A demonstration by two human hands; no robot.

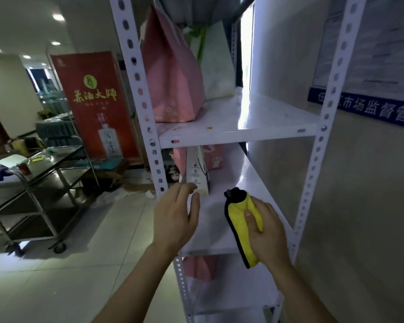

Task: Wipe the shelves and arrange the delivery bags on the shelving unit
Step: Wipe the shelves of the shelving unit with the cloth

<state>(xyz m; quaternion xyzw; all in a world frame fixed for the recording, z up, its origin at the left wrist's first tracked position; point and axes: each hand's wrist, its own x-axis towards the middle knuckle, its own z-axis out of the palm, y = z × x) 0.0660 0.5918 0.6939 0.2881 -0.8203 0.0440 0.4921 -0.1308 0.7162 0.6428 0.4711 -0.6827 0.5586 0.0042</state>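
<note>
The right hand (268,234) grips a folded yellow cloth (239,217) over the near end of the middle shelf (214,229). The left hand (175,217), fingers relaxed and empty, hovers just beside a white delivery bag (197,170). A pink bag (173,78) stands on the upper shelf (254,117).

You stand in commercial food-service premises, seemingly a restaurant's order-pickup corner. Evidence: a white slotted-steel shelving unit (238,134) carrying paper delivery bags, among them a pink bag (173,85); a stainless-steel service trolley (56,159) at your left; a red promotional banner (96,101) picturing a bottle; a blue official notice (364,108) on the wall at your right, printed with market-supervision wording; a pale tiled floor (68,287); recessed ceiling lights (58,17) over the hall beyond.
</note>
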